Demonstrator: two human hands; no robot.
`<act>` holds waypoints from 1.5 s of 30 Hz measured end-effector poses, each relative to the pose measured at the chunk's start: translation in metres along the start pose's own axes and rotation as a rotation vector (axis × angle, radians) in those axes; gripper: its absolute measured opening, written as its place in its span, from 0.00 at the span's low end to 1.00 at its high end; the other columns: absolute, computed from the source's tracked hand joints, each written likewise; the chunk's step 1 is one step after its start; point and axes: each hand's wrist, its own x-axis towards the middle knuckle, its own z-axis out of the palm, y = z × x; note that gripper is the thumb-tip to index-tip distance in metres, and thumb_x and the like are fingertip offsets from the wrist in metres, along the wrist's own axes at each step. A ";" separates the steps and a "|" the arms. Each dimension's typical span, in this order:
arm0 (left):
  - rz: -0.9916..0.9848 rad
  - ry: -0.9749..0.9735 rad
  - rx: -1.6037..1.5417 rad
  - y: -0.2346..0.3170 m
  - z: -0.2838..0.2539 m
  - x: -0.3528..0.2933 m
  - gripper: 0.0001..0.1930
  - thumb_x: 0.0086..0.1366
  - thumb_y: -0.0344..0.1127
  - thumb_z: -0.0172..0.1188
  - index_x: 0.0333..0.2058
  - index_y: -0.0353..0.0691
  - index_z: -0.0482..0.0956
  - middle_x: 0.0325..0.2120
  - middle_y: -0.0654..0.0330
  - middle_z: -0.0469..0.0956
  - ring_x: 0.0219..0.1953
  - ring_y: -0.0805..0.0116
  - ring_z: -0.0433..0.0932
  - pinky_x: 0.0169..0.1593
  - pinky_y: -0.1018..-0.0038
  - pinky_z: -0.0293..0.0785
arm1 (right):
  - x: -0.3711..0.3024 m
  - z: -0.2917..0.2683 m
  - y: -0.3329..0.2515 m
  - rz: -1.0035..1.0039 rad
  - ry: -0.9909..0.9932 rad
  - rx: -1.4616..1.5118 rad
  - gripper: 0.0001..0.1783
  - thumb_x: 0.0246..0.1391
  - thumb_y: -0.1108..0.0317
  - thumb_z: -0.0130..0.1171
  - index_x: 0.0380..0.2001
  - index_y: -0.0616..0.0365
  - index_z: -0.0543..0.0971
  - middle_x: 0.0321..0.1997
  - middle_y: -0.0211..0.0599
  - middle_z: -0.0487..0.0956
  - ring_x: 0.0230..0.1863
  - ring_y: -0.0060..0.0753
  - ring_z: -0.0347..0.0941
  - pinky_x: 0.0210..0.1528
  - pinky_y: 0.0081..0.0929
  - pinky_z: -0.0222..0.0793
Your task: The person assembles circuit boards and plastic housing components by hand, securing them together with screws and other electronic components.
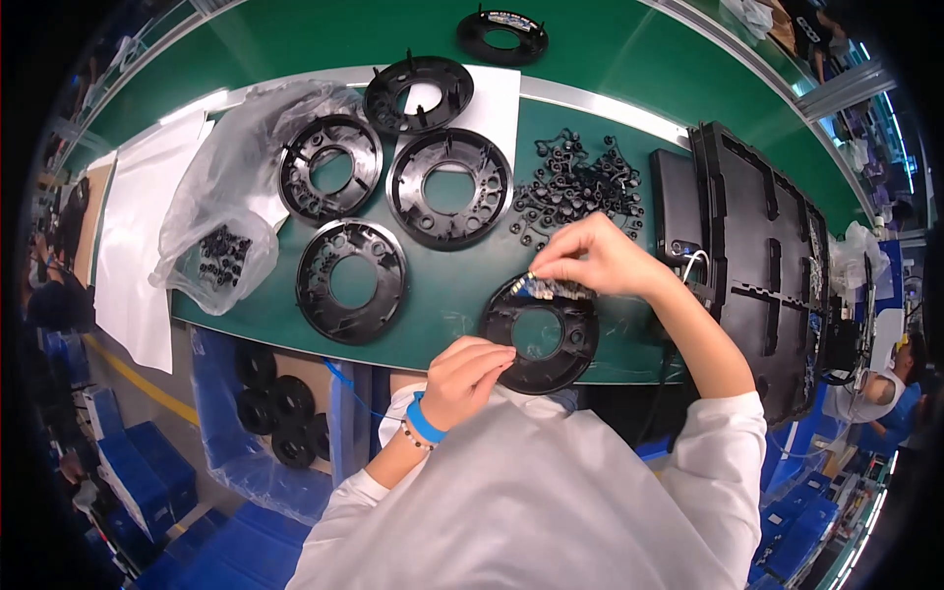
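A black plastic ring-shaped housing (574,356) lies at the table's front edge before me, with a small blue circuit board (541,290) along its far side. Over that board, my right hand (595,258) is closed in a pinch, its fingertips at the board's left end. What they pinch is too small to name. My left hand (464,379), with a blue wrist strap (425,421), reaches the housing's left edge. Its thumb and fingers are pressed together by the rim; whatever they hold is hidden.
Several similar black housings (351,282) lie to the left and farther back. A heap of small black wired parts (580,187) sits beyond my right hand. A clear plastic bag (221,197) is on the left, black trays (762,256) on the right. Below, a blue-lined box (221,393) holds black rings.
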 end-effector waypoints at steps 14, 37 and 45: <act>0.052 -0.009 -0.052 -0.007 -0.004 -0.006 0.11 0.44 0.19 0.59 0.30 0.34 0.75 0.28 0.57 0.76 0.28 0.61 0.74 0.31 0.73 0.72 | -0.002 0.033 -0.001 -0.061 0.154 -0.311 0.06 0.33 0.75 0.64 0.21 0.61 0.79 0.21 0.36 0.74 0.21 0.29 0.70 0.22 0.21 0.65; 0.058 0.027 0.003 -0.005 -0.001 -0.004 0.10 0.42 0.19 0.60 0.28 0.34 0.76 0.26 0.58 0.76 0.27 0.62 0.74 0.29 0.74 0.72 | -0.036 0.055 0.000 -0.385 0.300 -0.898 0.19 0.29 0.77 0.59 0.32 0.64 0.74 0.38 0.39 0.73 0.29 0.36 0.67 0.31 0.29 0.69; 0.058 0.018 0.012 -0.005 -0.001 -0.004 0.10 0.42 0.19 0.60 0.28 0.34 0.76 0.26 0.58 0.76 0.27 0.62 0.74 0.29 0.74 0.72 | -0.038 0.058 0.001 -0.408 0.365 -0.910 0.17 0.29 0.77 0.59 0.31 0.63 0.74 0.38 0.38 0.73 0.30 0.36 0.69 0.29 0.27 0.70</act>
